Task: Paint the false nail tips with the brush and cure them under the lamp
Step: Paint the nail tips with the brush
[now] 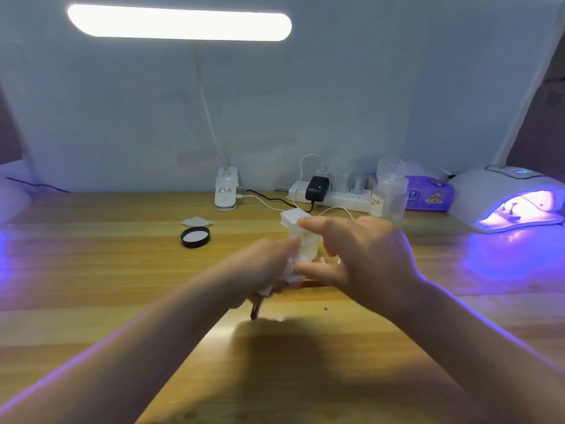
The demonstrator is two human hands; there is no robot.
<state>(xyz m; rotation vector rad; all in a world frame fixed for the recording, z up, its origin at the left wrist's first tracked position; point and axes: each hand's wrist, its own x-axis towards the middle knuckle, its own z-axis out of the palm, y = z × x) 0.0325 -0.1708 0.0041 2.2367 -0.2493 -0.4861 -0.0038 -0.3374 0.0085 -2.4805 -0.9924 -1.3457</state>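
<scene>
Blurrily, left hand (269, 264) grips white wipe (290, 272); right hand (360, 255) fingers loosely extended beside it.

Your left hand (269, 264) and your right hand (363, 258) meet over the middle of the wooden table (91, 270), both blurred. The left hand grips a crumpled white wipe (290, 270); a dark red thing under it is too blurred to tell. At the far right, the curing lamp (507, 197) glows violet. A black lid (195, 237) lies left of the hands.
</scene>
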